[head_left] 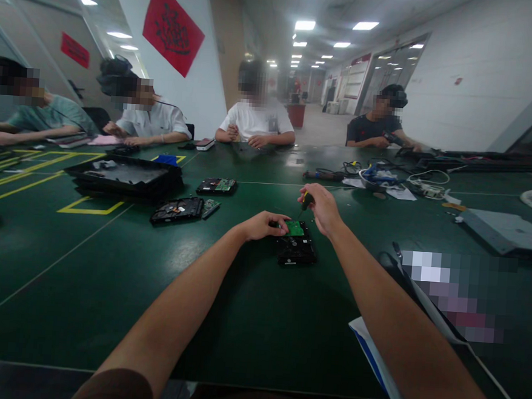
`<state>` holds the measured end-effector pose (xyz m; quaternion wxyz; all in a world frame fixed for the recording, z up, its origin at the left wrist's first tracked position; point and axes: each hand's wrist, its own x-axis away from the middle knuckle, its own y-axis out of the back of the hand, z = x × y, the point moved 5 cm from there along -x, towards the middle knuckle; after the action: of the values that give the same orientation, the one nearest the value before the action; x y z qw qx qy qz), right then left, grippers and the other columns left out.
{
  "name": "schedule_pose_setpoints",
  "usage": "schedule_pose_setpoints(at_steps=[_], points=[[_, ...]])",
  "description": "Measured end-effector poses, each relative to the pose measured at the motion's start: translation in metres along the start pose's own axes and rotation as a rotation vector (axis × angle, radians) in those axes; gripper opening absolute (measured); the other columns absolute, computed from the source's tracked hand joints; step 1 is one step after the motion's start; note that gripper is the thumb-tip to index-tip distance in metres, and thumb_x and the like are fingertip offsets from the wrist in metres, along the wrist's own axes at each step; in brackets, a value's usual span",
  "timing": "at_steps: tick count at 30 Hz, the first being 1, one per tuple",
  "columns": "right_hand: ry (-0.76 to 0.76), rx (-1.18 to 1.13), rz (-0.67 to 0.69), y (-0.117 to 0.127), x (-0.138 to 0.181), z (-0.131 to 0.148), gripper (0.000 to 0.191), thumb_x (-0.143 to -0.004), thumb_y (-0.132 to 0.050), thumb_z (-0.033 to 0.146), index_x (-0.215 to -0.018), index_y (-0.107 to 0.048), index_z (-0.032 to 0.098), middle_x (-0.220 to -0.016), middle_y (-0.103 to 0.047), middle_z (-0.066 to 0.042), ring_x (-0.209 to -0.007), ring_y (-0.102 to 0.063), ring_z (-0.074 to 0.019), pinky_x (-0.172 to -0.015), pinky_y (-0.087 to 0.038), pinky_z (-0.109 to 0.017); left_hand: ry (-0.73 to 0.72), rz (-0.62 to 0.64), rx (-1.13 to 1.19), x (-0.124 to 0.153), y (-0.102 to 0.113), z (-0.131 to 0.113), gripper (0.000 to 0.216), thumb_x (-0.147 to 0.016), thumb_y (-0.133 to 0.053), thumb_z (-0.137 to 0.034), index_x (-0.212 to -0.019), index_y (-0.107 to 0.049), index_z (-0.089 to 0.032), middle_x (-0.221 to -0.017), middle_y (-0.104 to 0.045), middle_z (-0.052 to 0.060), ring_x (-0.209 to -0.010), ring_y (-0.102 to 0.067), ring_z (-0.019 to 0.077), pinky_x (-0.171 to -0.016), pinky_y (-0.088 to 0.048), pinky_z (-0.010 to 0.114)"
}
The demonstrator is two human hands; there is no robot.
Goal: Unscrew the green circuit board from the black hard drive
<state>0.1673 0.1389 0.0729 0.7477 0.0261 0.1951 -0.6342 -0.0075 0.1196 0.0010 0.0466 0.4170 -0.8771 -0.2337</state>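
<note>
A black hard drive (297,250) with a green circuit board (295,228) on its upper face lies flat on the table in front of me. My left hand (266,225) is closed on its left edge, with the fingertips by the board. In my right hand (321,206) is a screwdriver (308,199) with a yellow and black handle, held above the far right side of the drive. Its thin shaft points down towards the board; whether the tip touches is too small to tell.
Further left lie a second hard drive (177,210), a small loose circuit board (210,208), another hard drive (216,186) and a black tray (126,174). Tangled cables (381,174) and a grey metal case (510,232) are to the right. Several people sit across the green table (104,297).
</note>
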Motion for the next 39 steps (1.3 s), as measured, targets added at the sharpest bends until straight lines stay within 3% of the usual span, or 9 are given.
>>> schedule_pose_setpoints(at_steps=[7,17,23,28,34,39], points=[[-0.045,-0.051,0.007,-0.0001,0.0019,0.0003,0.051,-0.083,-0.05,0.071,-0.079,-0.068,0.023,-0.065,-0.06,0.001,-0.061,-0.06,-0.0146,-0.066,-0.047,-0.03,0.013,-0.006,0.012,-0.0005,0.0001,0.0037,0.021,-0.081,-0.074,-0.032,-0.094,-0.075,-0.017,-0.148,-0.053,0.013,-0.136,-0.05,0.0266,-0.115,-0.032,0.041],[-0.004,-0.03,-0.002,0.0005,-0.0003,-0.0024,0.032,-0.075,-0.073,0.052,-0.078,-0.065,0.022,-0.075,-0.065,0.001,-0.07,-0.064,-0.0147,-0.068,-0.048,-0.028,-0.021,0.01,-0.016,-0.0014,0.0003,0.003,0.023,-0.082,-0.073,-0.034,-0.095,-0.075,-0.015,-0.146,-0.054,0.015,-0.135,-0.051,0.0281,-0.114,-0.032,0.042],[-0.042,-0.085,0.083,-0.0036,0.0013,-0.0034,0.036,-0.083,-0.06,0.059,-0.08,-0.063,0.023,-0.068,-0.067,0.0,-0.067,-0.066,-0.0172,-0.071,-0.049,-0.032,-0.017,0.009,0.005,-0.0009,-0.0002,0.0012,0.022,-0.082,-0.073,-0.035,-0.094,-0.075,-0.016,-0.147,-0.053,0.014,-0.135,-0.051,0.0281,-0.114,-0.032,0.043],[-0.004,0.009,0.013,0.0001,0.0015,-0.0021,0.039,-0.081,-0.063,0.062,-0.084,-0.069,0.024,-0.068,-0.063,0.001,-0.064,-0.062,-0.0147,-0.065,-0.046,-0.029,-0.017,0.007,-0.016,0.0,-0.0001,-0.0013,0.02,-0.083,-0.072,-0.033,-0.095,-0.075,-0.016,-0.146,-0.054,0.014,-0.137,-0.049,0.0276,-0.115,-0.032,0.042],[-0.044,-0.037,0.022,-0.0003,0.0017,-0.0028,0.049,-0.085,-0.052,0.067,-0.094,-0.072,0.023,-0.073,-0.064,0.0,-0.069,-0.063,-0.0155,-0.068,-0.048,-0.03,0.024,-0.014,-0.002,-0.0005,0.0008,0.0041,0.019,-0.082,-0.073,-0.032,-0.093,-0.075,-0.017,-0.148,-0.052,0.013,-0.136,-0.05,0.0269,-0.116,-0.03,0.042],[-0.012,-0.02,-0.025,0.0008,-0.0002,-0.0034,0.037,-0.076,-0.07,0.059,-0.081,-0.066,0.023,-0.077,-0.066,0.0,-0.072,-0.065,-0.0162,-0.068,-0.048,-0.029,-0.003,-0.004,0.001,-0.0006,0.0002,0.0021,0.02,-0.081,-0.074,-0.032,-0.094,-0.075,-0.016,-0.145,-0.055,0.014,-0.137,-0.049,0.0278,-0.116,-0.03,0.043]])
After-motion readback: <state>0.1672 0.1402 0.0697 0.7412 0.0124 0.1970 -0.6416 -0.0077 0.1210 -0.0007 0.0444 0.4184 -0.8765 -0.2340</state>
